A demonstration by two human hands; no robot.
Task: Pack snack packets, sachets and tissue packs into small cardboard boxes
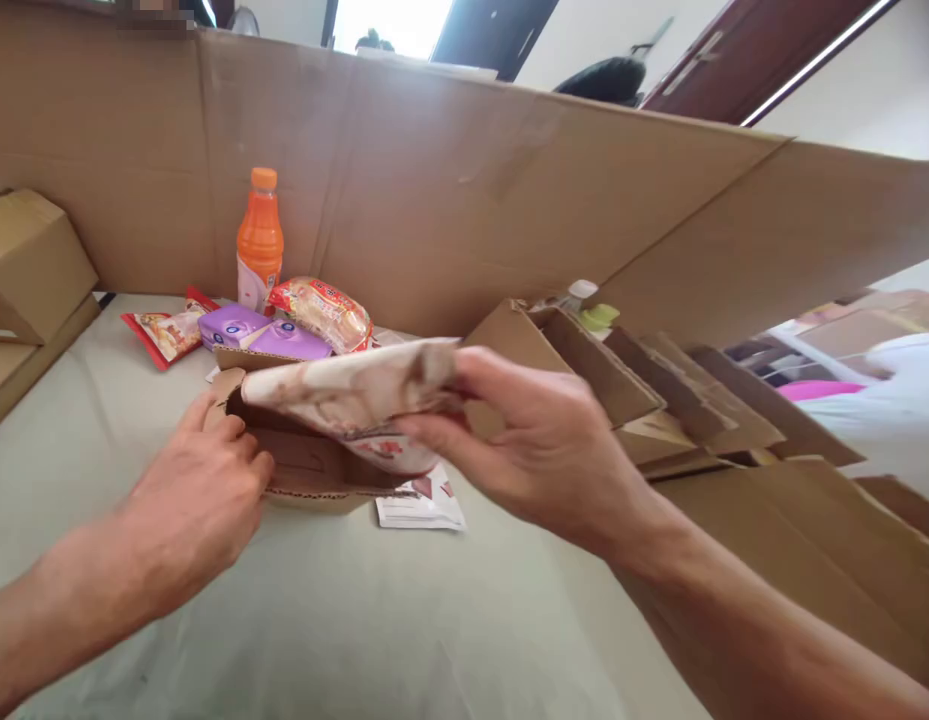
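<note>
A small open cardboard box (306, 462) sits on the pale green table cover. My left hand (201, 490) is closed on the box's left end, its fingers curled over the edge. In my right hand (539, 440) is a white and brown printed packet (344, 390), pinched at its right end between thumb and fingers. The packet is tilted, its left end over the box opening and its lower part down by the right end. A flat white packet (423, 508) lies on the cover, partly beneath the box's right end.
Behind the box are an orange drink bottle (260, 245), a red snack packet (168, 335), purple packs (235, 327) and a bagged red-and-clear snack (329, 312). Open cardboard boxes (584, 370) crowd the right; another box (33, 260) stands left. A cardboard wall (434, 180) runs along the back.
</note>
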